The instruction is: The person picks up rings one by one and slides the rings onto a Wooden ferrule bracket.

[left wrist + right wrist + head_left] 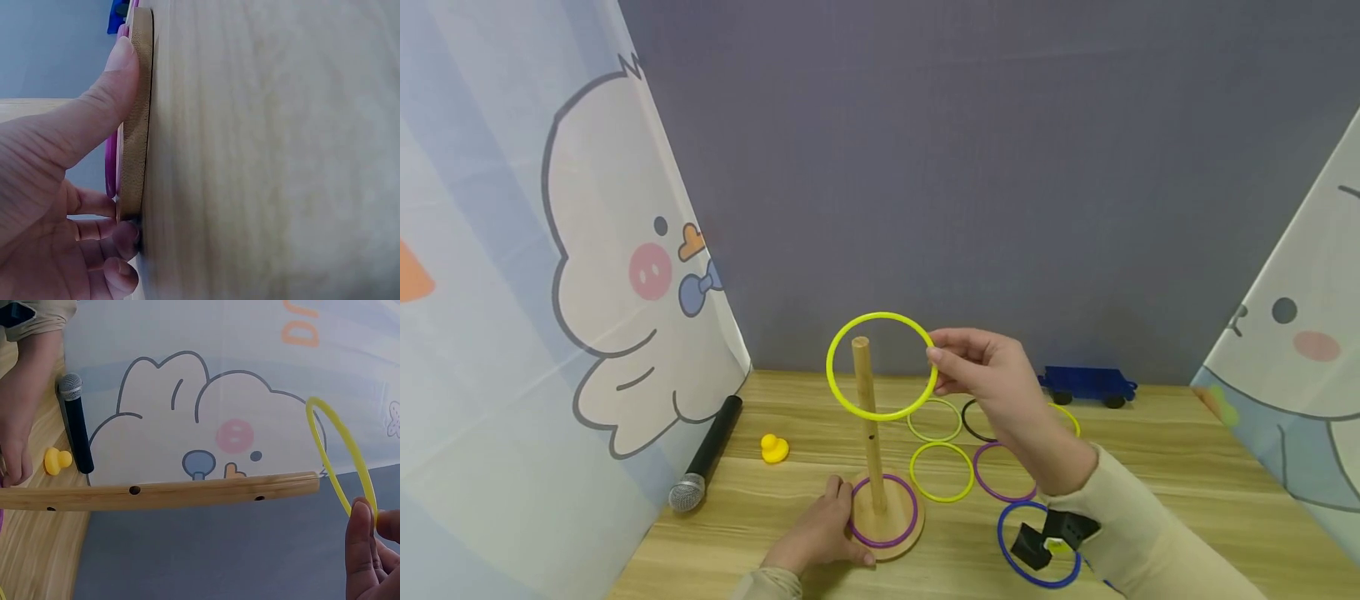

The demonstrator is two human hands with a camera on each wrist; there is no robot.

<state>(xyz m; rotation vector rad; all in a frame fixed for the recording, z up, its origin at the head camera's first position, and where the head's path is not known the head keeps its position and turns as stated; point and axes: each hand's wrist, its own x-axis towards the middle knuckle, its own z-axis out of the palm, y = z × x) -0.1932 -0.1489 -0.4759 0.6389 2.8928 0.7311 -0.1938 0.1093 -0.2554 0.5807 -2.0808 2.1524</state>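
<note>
The right hand (981,367) pinches a raised yellow ring (883,316), best levelled over the peg (874,467); the left hand (820,527) grips the base (897,517).

Yellow ring (882,316), tan peg (873,458), brown-streaked table (730,525)

Table (700,558), stand (872,450), rings (942,500), microphone (709,454), duck (774,450), cart (1086,383)

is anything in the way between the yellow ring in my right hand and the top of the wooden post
Nothing visible. The yellow ring in your right hand is near the bare tip of the post; a purple ring sits low around its foot.
</note>
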